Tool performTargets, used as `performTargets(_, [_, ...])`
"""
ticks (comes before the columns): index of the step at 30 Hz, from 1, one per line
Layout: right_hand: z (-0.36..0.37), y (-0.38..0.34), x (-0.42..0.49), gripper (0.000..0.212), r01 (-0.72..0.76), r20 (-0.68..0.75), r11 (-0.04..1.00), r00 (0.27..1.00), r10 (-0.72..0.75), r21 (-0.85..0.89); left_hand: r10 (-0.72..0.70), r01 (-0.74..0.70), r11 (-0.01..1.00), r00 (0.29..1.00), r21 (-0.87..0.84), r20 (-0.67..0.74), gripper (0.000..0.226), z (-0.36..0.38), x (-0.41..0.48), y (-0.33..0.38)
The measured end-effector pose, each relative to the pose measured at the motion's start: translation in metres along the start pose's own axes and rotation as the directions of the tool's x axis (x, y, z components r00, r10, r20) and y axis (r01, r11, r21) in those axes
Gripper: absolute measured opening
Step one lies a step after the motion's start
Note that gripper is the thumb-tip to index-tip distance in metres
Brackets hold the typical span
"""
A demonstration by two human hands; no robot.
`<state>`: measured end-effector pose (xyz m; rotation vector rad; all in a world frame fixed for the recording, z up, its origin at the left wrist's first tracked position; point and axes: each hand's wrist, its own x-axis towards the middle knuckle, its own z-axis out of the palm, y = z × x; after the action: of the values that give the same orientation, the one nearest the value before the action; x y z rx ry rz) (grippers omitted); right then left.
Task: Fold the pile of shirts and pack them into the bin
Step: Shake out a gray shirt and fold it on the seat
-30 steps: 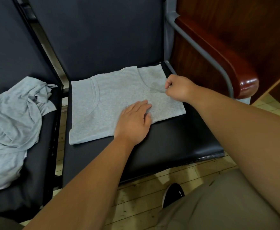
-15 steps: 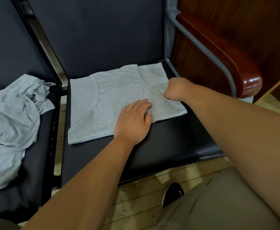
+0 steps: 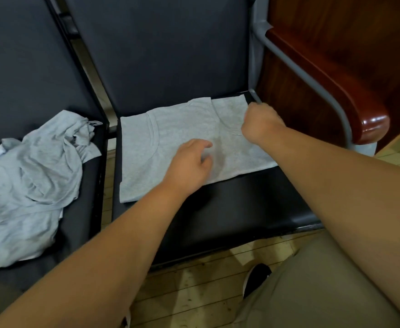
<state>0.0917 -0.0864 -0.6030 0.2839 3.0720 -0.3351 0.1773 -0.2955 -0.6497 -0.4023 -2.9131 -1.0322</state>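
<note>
Lying flat on the back part of the black chair seat (image 3: 241, 204), the folded grey shirt (image 3: 177, 124) has both hands over it. The left hand (image 3: 187, 164) is relaxed near its front edge. The right hand (image 3: 260, 121) is clenched at its far right corner; whether it pinches cloth I cannot tell.

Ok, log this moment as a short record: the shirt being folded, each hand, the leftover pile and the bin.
shirt: grey shirt, flat and partly folded on the right black seat
left: left hand over the shirt's near middle, fingers loosely curled, blurred
right: right hand fisted at the shirt's far right edge; whether its grip holds cloth is hidden
pile: crumpled grey shirts on the left seat
bin: not in view
</note>
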Motion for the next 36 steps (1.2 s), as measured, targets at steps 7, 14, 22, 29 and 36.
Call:
performTargets(7, [0.009,-0.081,-0.029,0.022,0.34,0.149,0.935,0.924,-0.352,0.098,-0.457,0.466,0.86,0.885,0.207,-0.093,0.015,-0.126,-0.019,-0.055])
performTargets(14, [0.023,-0.154,-0.05,0.025,0.465,0.195,0.864,0.845,-0.498,0.195,-0.619,0.583,0.781,0.769,0.224,0.159,0.053,-0.145,-0.062,-0.096])
performTargets(22, [0.041,-0.203,-0.055,0.025,0.509,0.353,0.853,0.782,-0.514,0.113,-0.746,0.763,0.634,0.647,-0.127,0.158,0.046,-0.134,-0.053,-0.097])
performTargets(29, [0.048,-0.224,-0.043,0.024,0.425,0.469,0.905,0.797,-0.381,0.013,-0.758,0.816,0.528,0.578,-0.234,0.304,0.02,-0.139,-0.047,-0.105])
performTargets(36, [0.042,-0.233,-0.042,0.02,0.536,0.486,0.828,0.685,-0.542,0.167,-0.731,0.774,0.576,0.631,-0.263,0.259,0.017,-0.136,-0.042,-0.112])
